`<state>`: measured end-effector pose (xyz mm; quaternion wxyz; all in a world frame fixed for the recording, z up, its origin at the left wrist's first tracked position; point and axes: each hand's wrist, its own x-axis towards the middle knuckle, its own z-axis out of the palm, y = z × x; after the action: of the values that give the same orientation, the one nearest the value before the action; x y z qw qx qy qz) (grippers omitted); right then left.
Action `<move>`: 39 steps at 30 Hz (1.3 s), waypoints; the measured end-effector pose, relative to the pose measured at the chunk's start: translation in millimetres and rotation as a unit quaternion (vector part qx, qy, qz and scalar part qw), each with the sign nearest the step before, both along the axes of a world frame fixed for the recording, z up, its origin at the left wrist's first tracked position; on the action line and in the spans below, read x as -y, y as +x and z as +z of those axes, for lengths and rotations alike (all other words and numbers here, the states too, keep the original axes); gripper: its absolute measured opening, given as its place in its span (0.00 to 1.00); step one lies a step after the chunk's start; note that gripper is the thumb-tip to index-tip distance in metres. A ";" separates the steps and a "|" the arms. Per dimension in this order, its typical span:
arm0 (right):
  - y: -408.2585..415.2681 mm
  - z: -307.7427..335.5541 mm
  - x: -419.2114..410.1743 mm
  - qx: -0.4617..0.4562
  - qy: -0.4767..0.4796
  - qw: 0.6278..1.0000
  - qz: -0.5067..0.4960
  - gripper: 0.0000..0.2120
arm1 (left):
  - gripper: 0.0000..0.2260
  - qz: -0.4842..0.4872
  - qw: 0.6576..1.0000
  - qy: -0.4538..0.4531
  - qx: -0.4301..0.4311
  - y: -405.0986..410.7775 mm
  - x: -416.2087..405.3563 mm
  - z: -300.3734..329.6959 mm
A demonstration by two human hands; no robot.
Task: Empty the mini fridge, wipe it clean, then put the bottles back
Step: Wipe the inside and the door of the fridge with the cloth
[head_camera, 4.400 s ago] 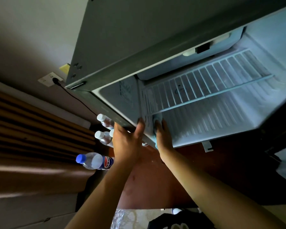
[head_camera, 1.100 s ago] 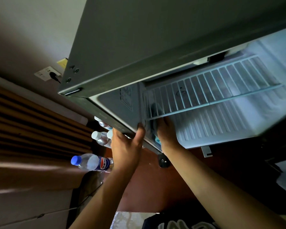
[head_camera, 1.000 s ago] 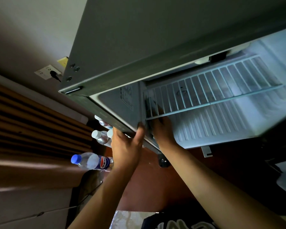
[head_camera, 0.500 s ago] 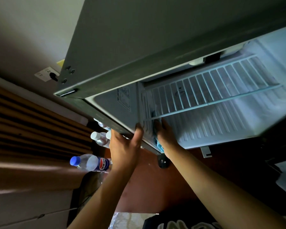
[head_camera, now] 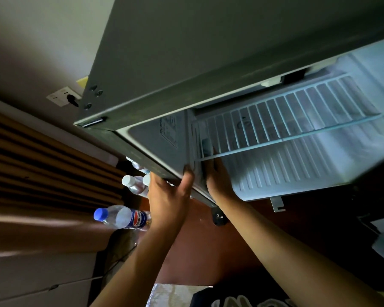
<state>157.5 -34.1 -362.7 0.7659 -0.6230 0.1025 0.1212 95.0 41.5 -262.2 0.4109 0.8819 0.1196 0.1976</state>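
The mini fridge (head_camera: 208, 52) stands open, its lit inside bare except for a white wire shelf (head_camera: 286, 129). My left hand (head_camera: 171, 196) grips the front edge of the fridge's left wall, thumb inside and fingers outside. My right hand (head_camera: 217, 178) reaches inside and presses flat against that wall just below the shelf's end. A bit of the blue cloth (head_camera: 206, 144) shows above its fingertips. Outside, left of the fridge, lie a blue-capped bottle (head_camera: 120, 217) with a Pepsi label and white-capped bottles (head_camera: 133, 185).
A wall socket (head_camera: 61, 98) with a black plug sits behind the fridge, beside a yellow note (head_camera: 83, 82). Slatted wood panelling (head_camera: 42, 162) fills the left side. The fridge stands on a reddish-brown surface (head_camera: 197, 251); its black foot (head_camera: 218, 216) juts out under my right wrist.
My right hand has slid up and down along the inner left wall with the cloth and is now higher, near the shelf end. My left hand has kept its grip.
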 end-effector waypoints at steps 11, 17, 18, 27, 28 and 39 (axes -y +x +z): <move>0.5 -1.0 6.3 -0.094 0.080 0.991 -0.048 0.15 | 0.05 0.002 1.000 0.017 0.006 -0.1 3.6 3.0; 12.4 26.8 6.4 0.009 0.084 0.996 -0.020 0.17 | 0.10 0.009 0.998 0.037 -0.051 0.9 -2.1 -2.3; 14.8 29.2 4.9 0.019 0.063 0.998 -0.003 0.17 | 0.11 0.011 0.998 0.026 -0.058 1.5 -2.5 -3.1; 23.6 -9.2 5.2 -0.072 0.013 0.997 0.026 0.18 | 0.11 0.020 0.998 0.021 -0.064 1.7 -2.5 -0.5; 21.8 -13.8 7.8 -0.080 0.006 0.996 0.029 0.16 | 0.10 0.021 0.998 0.018 -0.061 1.2 -2.0 -0.6; 5.4 5.1 2.6 0.040 0.036 0.999 0.003 0.18 | 0.14 0.039 0.997 0.009 -0.060 2.0 -1.0 -3.7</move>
<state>162.8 -36.7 -357.6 0.7909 -0.5998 0.0657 0.1022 97.0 42.5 -265.9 0.3868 0.8907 0.1759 0.1613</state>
